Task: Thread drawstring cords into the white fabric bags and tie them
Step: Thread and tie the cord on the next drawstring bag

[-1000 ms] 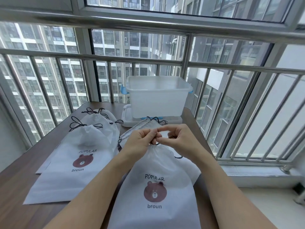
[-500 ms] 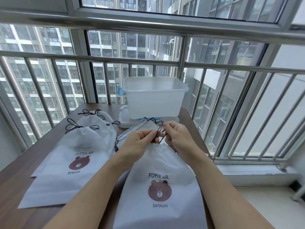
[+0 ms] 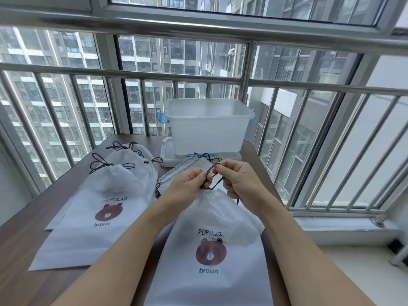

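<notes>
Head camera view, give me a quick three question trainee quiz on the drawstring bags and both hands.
1. True or false: both hands pinch the dark cord at the gathered top of the near bear-print bag.
2. Which stands behind the bags? A) clear plastic bin B) cardboard box C) metal bucket
3. Fill in: the tied bags lie to the person's ____.

Key: 1 true: left hand and right hand both hold it. 2 A, the clear plastic bin. 3 left.
</notes>
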Motion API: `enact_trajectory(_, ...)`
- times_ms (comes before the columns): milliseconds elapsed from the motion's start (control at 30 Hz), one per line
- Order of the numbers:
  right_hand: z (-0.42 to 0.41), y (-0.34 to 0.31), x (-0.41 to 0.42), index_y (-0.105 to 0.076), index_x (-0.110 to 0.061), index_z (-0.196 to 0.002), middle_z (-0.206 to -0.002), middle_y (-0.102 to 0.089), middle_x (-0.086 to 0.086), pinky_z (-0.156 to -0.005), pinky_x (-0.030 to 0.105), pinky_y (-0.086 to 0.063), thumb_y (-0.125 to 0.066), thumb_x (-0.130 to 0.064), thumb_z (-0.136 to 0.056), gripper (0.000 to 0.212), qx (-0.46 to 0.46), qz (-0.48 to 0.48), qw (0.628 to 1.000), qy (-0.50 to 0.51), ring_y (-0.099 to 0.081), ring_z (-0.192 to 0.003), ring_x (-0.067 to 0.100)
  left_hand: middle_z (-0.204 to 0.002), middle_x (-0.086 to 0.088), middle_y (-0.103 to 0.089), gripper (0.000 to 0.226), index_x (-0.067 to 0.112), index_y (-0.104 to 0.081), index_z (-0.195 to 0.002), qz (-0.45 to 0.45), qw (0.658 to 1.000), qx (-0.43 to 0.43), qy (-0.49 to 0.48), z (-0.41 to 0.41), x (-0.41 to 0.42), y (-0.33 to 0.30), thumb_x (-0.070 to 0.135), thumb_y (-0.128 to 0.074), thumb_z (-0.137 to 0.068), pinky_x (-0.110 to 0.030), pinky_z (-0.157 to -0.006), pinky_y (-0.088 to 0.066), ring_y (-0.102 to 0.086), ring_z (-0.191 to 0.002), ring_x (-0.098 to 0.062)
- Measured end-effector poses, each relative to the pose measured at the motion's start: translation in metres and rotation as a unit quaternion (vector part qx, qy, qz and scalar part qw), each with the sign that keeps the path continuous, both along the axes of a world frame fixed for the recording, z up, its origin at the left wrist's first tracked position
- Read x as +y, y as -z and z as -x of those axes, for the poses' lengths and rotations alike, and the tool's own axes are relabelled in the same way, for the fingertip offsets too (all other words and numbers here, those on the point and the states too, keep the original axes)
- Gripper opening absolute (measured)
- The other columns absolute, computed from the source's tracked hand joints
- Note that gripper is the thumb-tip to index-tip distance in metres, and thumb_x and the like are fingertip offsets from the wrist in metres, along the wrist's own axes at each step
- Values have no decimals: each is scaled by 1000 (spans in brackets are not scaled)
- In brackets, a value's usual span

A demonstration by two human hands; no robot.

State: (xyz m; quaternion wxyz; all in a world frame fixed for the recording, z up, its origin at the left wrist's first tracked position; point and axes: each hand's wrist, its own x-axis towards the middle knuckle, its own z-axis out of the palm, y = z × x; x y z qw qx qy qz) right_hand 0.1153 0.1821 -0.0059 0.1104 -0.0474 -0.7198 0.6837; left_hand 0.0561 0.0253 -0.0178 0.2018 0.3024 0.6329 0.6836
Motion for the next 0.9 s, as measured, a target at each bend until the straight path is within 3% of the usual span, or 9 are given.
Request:
enact_trajectory(233,-2,-3,-3,-60,-14,-77,-54,-20,-4,-36,16,-15,-55,-19,-104,28,-21,26,999,-12,-13,-44,9,-64,9,-42,40,18,-45,-71,-3,999,-18,-26,0,1,-1,21,-32,-109,-24,-67,-30,-37,-65,-8)
enact_trajectory(400,-3,-4,-3,-59,-13,-78,-55,-20,-4,-36,16,-14,-53,-18,-104,28,-18,34,999,-10,-14,-43,7,-64,8,-37,40,15,-41,-70,-3,998,58,-16,1,4,1,20,-32,-109,-19,-64,-32,-36,-63,-8)
enact_trajectory(500,-3,-4,-2,-59,-13,-79,-54,-21,-5,-37,16,-15,-53,-18,-104,27,-21,32,999,-9,-16,-43,7,-61,12,-40,39,16,-46,-68,12,993,115,-22,2,4,5,24,-40,-105,-23,-65,-33,-35,-65,-11)
enact_trajectory(600,-3,-4,-3,-60,-13,-79,-53,-22,-6,-36,16,-16,-53,-18,-104,27,-22,29,999,-6,-17,-42,7,-64,3,-43,37,13,-52,-71,40,986,152,-51,4,3,8,20,-43,-106,-30,-65,-33,-36,-65,-14)
enact_trajectory(700,-3,-4,-2,-60,-13,-79,-56,-20,-4,-37,16,-14,-52,-17,-105,28,-24,55,998,-12,-15,-43,7,-62,4,-47,35,14,-63,-73,37,986,142,-76,4,3,8,17,-47,-104,-23,-63,-36,-41,-61,-10)
enact_trajectory(900,0,-2,2,-60,-13,-75,-54,-22,-6,-38,16,-12,-50,-14,-104,30,-49,91,995,11,-14,-44,7,-65,9,-57,23,12,-72,-98,14,992,114,-41,3,2,7,4,-51,-101,-18,-76,-47,-53,-67,-4)
